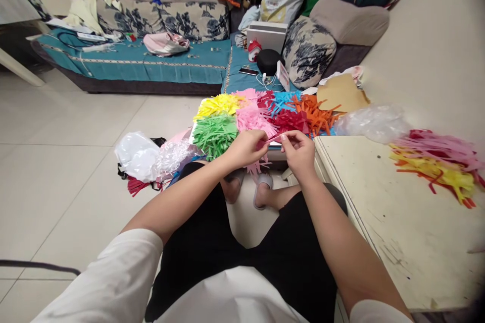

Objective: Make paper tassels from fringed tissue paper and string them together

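Pale floor tiles (68, 161) and a cluttered teal sofa (151, 63) made up the room, and the person sat low, knees apart, facing a spread of cut paper.

At the centre, a pink paper strip (271, 138) was stretched between both hands above the lap. The left hand (246, 147) pinched one end with fingers closed tight. The right hand (299, 150) nipped the other end between thumb and forefinger. Gripping it at both ends probably kept the thin, floppy paper taut and level where the eyes could follow it. A fringed bit of pink hung just below the left hand.

Just beyond the hands lay fringed paper sorted by colour: a green pile (215, 133) nearest the left hand, a yellow pile (219, 106) behind it, a pink pile (252, 118) in the middle, then a red pile (290, 121), an orange pile (316, 113) and a blue pile (280, 101). Sorted like this and set close in front, each colour seemed to be within easy reach.

To the right stood a worn cream table (397, 222). On it, well apart from the hands, lay a mixed heap of strips (439, 164) in pink, yellow and red, with a clear plastic bag (373, 121) at the far edge. On the floor to the left sat a white plastic bag (137, 154).
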`<state>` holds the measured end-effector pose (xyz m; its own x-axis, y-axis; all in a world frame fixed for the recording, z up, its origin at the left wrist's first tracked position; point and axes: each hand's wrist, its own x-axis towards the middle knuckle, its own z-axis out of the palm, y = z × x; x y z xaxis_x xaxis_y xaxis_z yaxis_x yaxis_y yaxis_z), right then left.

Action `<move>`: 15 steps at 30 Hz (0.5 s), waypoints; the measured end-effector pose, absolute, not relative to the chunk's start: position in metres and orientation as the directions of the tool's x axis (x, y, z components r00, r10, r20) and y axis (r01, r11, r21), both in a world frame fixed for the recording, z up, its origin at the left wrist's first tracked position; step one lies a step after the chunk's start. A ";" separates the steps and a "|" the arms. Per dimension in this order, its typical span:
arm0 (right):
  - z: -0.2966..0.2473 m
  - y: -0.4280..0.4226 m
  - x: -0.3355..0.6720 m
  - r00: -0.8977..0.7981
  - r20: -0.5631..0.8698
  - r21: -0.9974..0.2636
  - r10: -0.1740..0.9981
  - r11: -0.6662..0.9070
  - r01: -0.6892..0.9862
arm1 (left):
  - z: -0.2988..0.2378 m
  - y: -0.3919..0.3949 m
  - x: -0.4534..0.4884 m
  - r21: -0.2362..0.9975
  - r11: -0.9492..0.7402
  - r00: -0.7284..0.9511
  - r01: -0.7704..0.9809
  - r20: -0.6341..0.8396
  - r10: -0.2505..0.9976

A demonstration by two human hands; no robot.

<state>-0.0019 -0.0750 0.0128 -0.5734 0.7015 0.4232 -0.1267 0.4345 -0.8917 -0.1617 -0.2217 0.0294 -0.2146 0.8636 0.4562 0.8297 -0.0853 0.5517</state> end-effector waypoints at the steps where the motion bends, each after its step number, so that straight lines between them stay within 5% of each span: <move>1: 0.012 -0.074 -0.002 -0.581 0.416 -0.895 0.700 0.428 -0.125 | 0.029 -0.222 -0.162 0.539 -0.078 -0.212 0.839 0.455 0.865; 11: 0.016 -0.082 0.009 -0.797 0.282 -0.857 0.534 0.513 0.041 | 0.027 -0.228 -0.165 0.498 -0.044 -0.131 0.866 0.312 0.941; 15: 0.018 -0.066 0.017 -0.806 0.271 -0.864 0.526 0.502 0.037 | 0.026 -0.230 -0.165 0.555 -0.073 -0.172 0.829 0.377 0.910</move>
